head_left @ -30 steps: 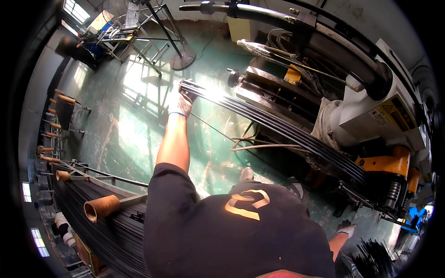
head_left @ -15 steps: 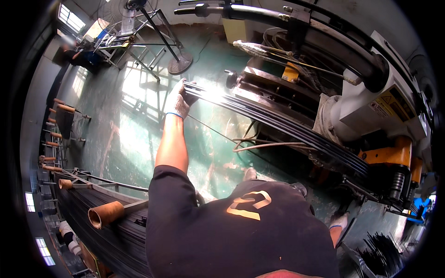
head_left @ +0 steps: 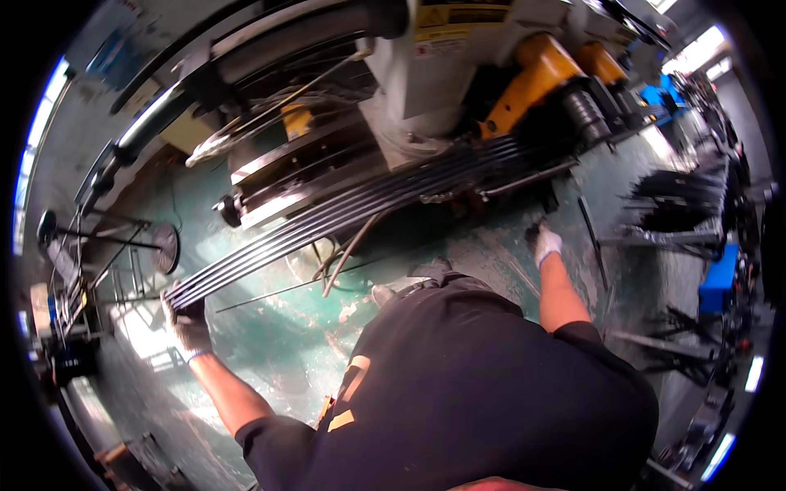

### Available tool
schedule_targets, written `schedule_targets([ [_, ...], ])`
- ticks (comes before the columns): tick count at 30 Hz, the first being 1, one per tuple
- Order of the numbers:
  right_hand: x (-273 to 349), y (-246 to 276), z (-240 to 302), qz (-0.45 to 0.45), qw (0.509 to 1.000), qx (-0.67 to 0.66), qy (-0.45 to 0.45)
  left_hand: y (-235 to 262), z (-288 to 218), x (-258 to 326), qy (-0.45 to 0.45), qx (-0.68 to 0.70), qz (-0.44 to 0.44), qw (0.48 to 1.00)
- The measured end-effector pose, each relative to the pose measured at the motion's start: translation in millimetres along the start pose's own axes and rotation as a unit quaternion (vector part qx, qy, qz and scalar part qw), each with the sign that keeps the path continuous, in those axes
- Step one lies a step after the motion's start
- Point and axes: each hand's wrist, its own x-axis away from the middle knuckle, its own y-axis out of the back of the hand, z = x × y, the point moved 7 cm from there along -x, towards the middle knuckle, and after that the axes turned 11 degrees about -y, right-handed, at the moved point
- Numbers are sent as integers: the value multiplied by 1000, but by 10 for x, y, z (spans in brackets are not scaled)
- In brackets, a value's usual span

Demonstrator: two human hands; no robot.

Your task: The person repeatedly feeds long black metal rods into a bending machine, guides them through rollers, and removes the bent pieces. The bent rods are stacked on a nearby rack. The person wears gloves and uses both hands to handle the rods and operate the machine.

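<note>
Several long dark metal rods [head_left: 327, 214] lie side by side and slant from my left up to the machine's orange arm on the right. My left hand [head_left: 188, 319], in a whitish glove, is closed around their near left ends. The rods' far ends are lost in the dark below the orange arm [head_left: 532, 86]. My right hand [head_left: 544, 243], gloved with dark fingers, is stretched forward below the machine. It appears open and touches no rod; its fingers are somewhat blurred.
The large machine [head_left: 434, 82] stands across the front, with a brown hose [head_left: 348, 254] hanging below it. A standing fan's round base [head_left: 166, 249] is at the left. A stack of dark rods [head_left: 675, 204] sits on a rack at the right, near a blue box [head_left: 719, 278].
My view has turned right, so the machine now lies straight ahead. The left hand still grips the rod ends. My right arm has come up from beside my body and reaches forward.
</note>
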Motion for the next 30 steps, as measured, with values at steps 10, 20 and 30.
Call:
schedule_targets([
  [10,-562,233,-25,-37,989,141,31,-206,27,163,95,-71,26,993],
  [20,-198,-529,612,37,957,281,63,-558,741,696,17,74,-261,962],
  [30,-1711,-59,1303,64,803,557,202,-2835,4025,2768,365,781,-450,232],
])
